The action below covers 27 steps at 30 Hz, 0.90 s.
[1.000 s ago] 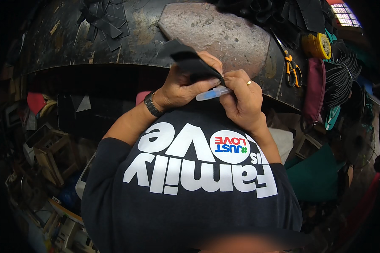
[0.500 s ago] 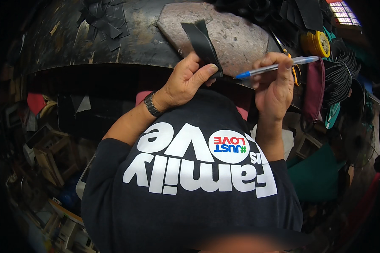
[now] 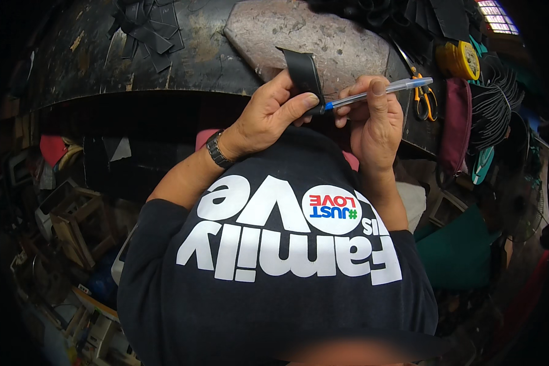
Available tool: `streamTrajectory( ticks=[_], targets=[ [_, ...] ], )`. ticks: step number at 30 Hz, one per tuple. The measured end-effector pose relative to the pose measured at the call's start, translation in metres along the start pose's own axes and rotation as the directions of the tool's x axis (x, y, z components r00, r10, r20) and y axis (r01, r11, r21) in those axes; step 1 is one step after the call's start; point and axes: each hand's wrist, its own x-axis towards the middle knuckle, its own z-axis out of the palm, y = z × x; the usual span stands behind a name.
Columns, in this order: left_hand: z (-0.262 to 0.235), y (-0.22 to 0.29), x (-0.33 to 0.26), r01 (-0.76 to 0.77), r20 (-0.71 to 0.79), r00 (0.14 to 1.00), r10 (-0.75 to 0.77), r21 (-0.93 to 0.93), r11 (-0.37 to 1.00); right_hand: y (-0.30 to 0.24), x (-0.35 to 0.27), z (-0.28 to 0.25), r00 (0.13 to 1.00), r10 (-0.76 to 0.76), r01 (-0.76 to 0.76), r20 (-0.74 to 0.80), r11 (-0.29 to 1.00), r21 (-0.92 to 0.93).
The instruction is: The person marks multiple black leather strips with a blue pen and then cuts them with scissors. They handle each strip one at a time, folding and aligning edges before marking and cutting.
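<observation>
My left hand (image 3: 273,113) pinches a black leather-like strip (image 3: 303,70) between thumb and fingers, with the thumb pressed on its lower end. The strip stands up from the hand, over the near edge of a worn stone-like slab (image 3: 305,36). In my right hand (image 3: 375,119) is a clear ballpoint pen (image 3: 378,92) with a blue tip end, held between thumb and fingers. The pen slants down to the left, and its tip is at the right edge of the strip beside my left thumb. Whether it touches there I cannot tell.
Black cut pieces (image 3: 146,30) lie on the dark worn table (image 3: 91,67) at the far left. To the right are orange-handled scissors (image 3: 426,100), a yellow round container (image 3: 460,60), a maroon pouch (image 3: 455,125) and a bundle of black cords (image 3: 496,110).
My right hand has moved left, bringing the pen tip up to the strip. The strip's upper end has shifted right and lower, showing a broader face.
</observation>
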Motion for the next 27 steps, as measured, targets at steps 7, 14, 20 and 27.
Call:
streamTrajectory(
  ticks=[7,14,20,27],
  targets=[
    [-0.002,0.001,0.000,0.017,0.010,1.000,-0.018,0.057,0.998,-0.010,-0.003,-0.008,0.995,-0.095,0.096,-0.040,0.995,0.031],
    [0.001,0.003,0.000,-0.014,0.018,1.000,0.013,0.034,0.999,0.001,-0.005,0.000,0.998,-0.066,0.067,0.012,0.998,-0.021],
    [0.002,0.001,-0.002,-0.024,0.075,0.997,0.019,0.069,0.997,0.004,0.001,-0.010,0.984,0.123,-0.145,0.127,0.973,0.179],
    [-0.007,0.009,-0.002,0.023,0.040,0.999,-0.028,0.105,0.994,-0.007,0.002,-0.013,1.000,-0.006,0.003,0.030,0.995,0.095]
  ],
)
